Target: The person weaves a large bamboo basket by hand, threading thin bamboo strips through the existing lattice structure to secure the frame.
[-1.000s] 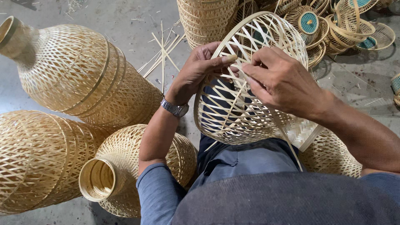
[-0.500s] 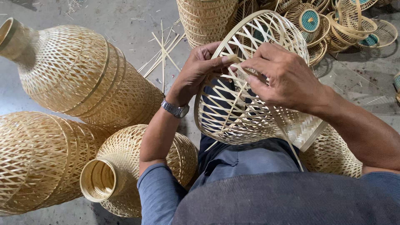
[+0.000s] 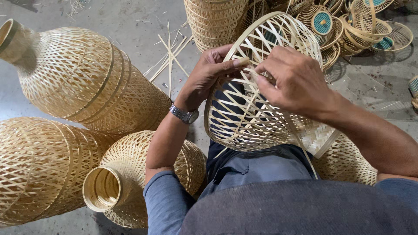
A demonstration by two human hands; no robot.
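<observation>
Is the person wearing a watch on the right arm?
No, the silver wristwatch sits on the left wrist, just below the left hand that grips the woven basket; the right wrist is bare.

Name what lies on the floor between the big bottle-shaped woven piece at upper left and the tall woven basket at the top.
In the head view, loose bamboo strips lie scattered on the grey floor between the bottle-shaped piece and the tall basket.

The open basket (image 3: 261,109) is thin, pale bamboo strips, smooth and a bit shiny. The big woven lamp shades (image 3: 78,78) on the left are the same dry bamboo. The wrist watch (image 3: 185,115) is shiny metal. The floor (image 3: 130,26) is rough, dull grey concrete.
</observation>
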